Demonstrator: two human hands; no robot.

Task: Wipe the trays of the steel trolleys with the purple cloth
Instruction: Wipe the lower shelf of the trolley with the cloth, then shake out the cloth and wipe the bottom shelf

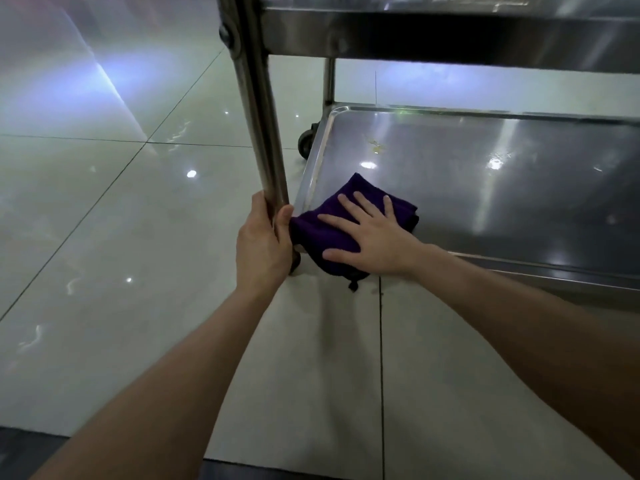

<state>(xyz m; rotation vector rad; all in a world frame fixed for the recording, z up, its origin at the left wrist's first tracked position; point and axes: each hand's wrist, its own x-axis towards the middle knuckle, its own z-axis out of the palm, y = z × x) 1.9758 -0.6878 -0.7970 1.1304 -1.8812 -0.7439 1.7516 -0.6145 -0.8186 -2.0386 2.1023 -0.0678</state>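
Purple cloth (311, 233): folded, lying flat in the near left corner of the lower tray (485, 202), with one edge hanging over the near rim.
Right hand (374, 237): laid flat on the cloth, fingers straight and spread, pressing it to the steel; the fingertips point toward the far rim.
Tray's run: from where I stand the long axis goes off to the right of the hand, so the bare steel lies rightward and ahead; I'd judge the wipe has to travel that way.
Yellowish smear (375, 144): ahead of the fingertips, apart from the cloth.
Left hand (265, 244): curled round the trolley post (263, 116), just left of the cloth.
Upper tray (450, 29): overhead, neither hand on it.
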